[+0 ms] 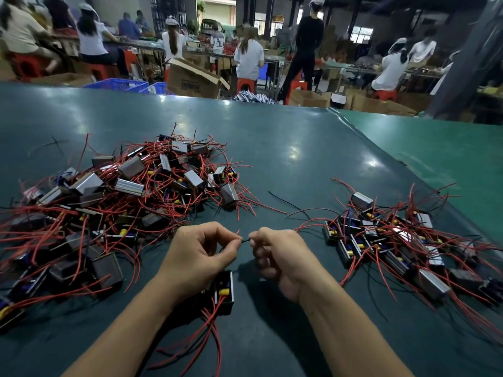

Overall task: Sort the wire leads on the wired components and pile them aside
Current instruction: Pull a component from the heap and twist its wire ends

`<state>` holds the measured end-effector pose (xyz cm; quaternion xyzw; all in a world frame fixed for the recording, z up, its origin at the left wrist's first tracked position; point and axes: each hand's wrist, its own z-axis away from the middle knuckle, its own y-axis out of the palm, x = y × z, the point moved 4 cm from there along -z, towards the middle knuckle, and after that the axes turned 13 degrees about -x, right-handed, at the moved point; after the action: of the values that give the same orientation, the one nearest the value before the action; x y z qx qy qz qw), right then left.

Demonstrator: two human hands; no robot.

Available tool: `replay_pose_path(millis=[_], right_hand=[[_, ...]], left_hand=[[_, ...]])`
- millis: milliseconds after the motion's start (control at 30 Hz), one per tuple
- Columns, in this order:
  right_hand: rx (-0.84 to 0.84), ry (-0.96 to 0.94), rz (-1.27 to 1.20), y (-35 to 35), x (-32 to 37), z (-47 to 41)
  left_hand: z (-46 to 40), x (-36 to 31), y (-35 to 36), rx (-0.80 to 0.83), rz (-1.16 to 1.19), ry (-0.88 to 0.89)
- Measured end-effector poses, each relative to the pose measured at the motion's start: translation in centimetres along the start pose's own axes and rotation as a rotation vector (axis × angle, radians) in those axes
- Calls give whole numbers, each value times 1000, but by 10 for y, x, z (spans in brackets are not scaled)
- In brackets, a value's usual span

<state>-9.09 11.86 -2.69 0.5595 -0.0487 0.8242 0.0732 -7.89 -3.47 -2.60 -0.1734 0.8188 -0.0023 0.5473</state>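
Observation:
A small black box component (225, 291) with a yellow part and red leads hangs below my left hand (200, 251), close to the table. A thin black wire lead (245, 240) stretches between my two hands. My left hand pinches one end of it with thumb and forefinger, and my right hand (277, 254) pinches the other end with its fingers curled. A big tangled heap of wired components (122, 194) with red leads covers the left of the green table (285, 148). A smaller pile (394, 240) lies on the right.
A loose black wire (288, 204) lies on the mat between the two piles. Beyond the table's far edge are cardboard boxes (193, 80), blue crates (119, 84), red stools and several people working at other benches.

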Motion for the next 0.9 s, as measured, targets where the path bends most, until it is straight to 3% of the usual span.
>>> replay_pose_path(millis=[100,167,300,500,667,733,833,900], right_hand=[[-206,-597,410,0,9,8],[-252,-930,534,2,17,16],[-46,-1084,573,-9,27,10],[-30,-1348,567,-12,30,11],[37,-1246,568,-12,30,13],[54,-1006,480,-11,26,8],[163,-528,116,-6,17,2],[98,-439,-21,-6,17,-2]], left_hand=[[-1,-1,-2,-24,-24,14],[-2,-2,-5,-41,-19,13],[-5,-2,-10,-110,14,-18],[-4,-4,-6,-39,36,-16],[-5,-3,-6,8,76,-29],[-5,-6,-4,50,84,-15],[-5,-10,0,72,57,6],[-6,-9,3,55,135,-75]])
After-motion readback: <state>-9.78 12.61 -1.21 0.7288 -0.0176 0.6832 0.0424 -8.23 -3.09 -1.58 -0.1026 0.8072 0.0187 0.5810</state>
